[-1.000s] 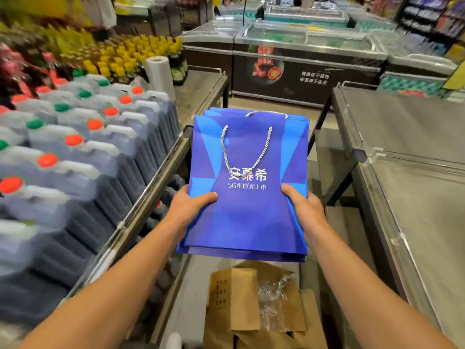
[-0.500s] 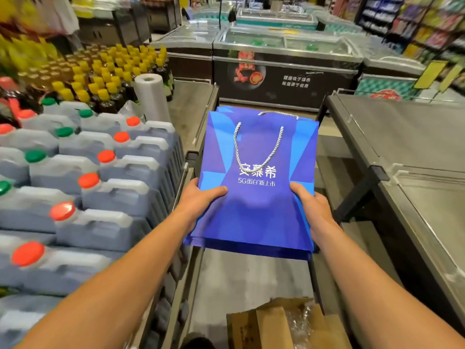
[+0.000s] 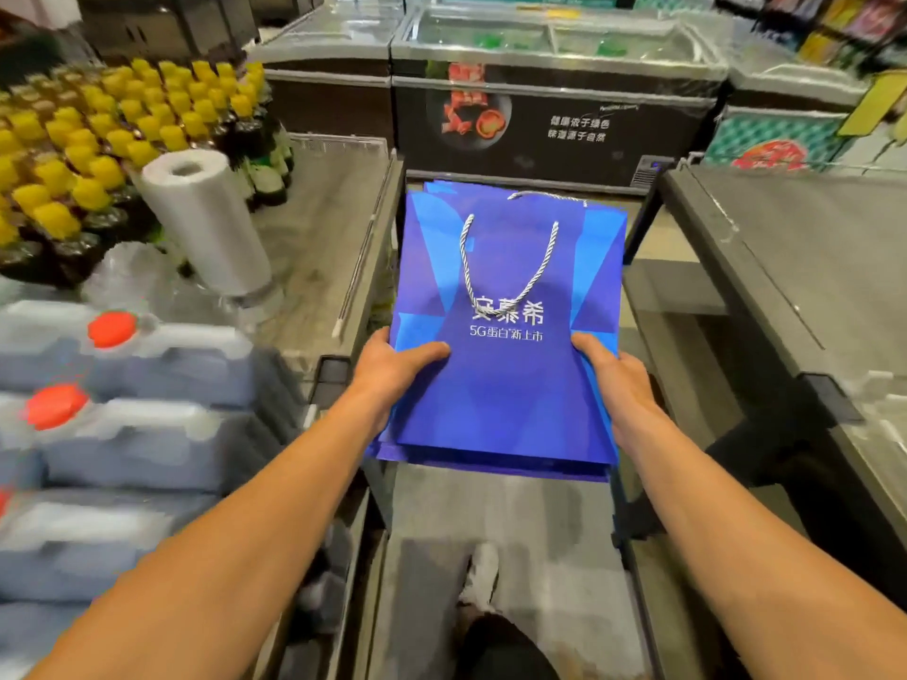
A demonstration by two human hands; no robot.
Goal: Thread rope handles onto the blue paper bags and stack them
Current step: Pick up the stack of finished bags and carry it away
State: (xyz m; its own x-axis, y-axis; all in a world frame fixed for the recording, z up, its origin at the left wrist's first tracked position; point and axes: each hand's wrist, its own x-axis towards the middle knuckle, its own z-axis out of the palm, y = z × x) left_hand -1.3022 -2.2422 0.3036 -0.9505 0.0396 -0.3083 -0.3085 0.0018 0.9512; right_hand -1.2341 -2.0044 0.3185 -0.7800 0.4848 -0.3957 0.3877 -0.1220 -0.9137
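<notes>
- Two hands hold a flat stack of blue bags [image 3: 510, 385] out in front, in the air over the aisle floor between two grey shelf units.
- Left hand [image 3: 392, 370] grips the stack's left edge, thumb lying on top of the front bag; the other fingers are tucked underneath, so can't tell how they sit.
- Right hand [image 3: 616, 380] does the same on the right edge, thumb on top, the rest hidden under the stack.
- Top bag has a white twisted rope handle [image 3: 510, 267] already through it, drooping in a loop down over the white lettering. A second handle peeks over the top edge behind.
- Stack edges fan out a bit at the bottom and top left.
- Off to the left: a roll of plastic bags [image 3: 206, 223] standing on the surface, yellow-capped bottles [image 3: 98, 139] behind it, and jugs [image 3: 137, 434] with red caps nearer, quite blurry.
- Chest freezers [image 3: 554, 100] sit straight ahead.
</notes>
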